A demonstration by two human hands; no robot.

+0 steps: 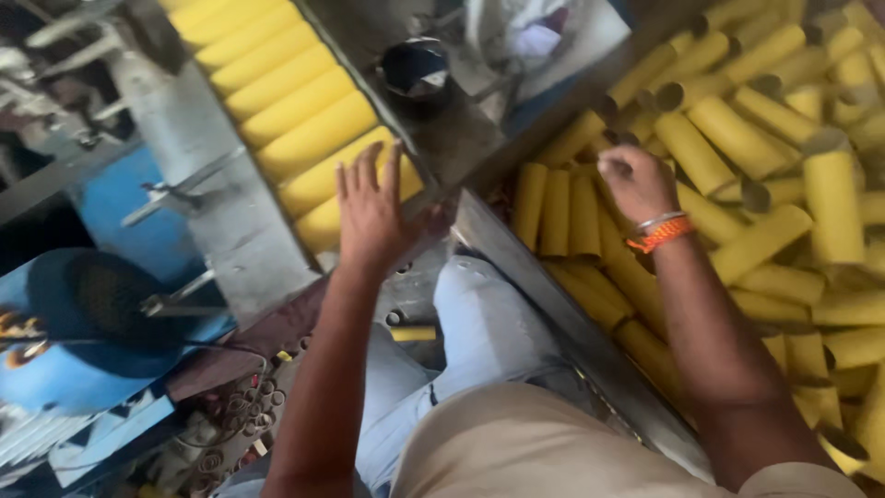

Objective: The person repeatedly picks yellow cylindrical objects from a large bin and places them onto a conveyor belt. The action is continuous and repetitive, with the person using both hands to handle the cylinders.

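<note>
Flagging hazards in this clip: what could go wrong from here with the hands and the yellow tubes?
1. The left hand lies spread on the neat row of yellow tubes at its near end; a push might roll the end tubes off.
2. The right hand reaches into the loose pile of tubes; pulling one could shift its neighbours.

no packages, labels, signs, screens visible
</note>
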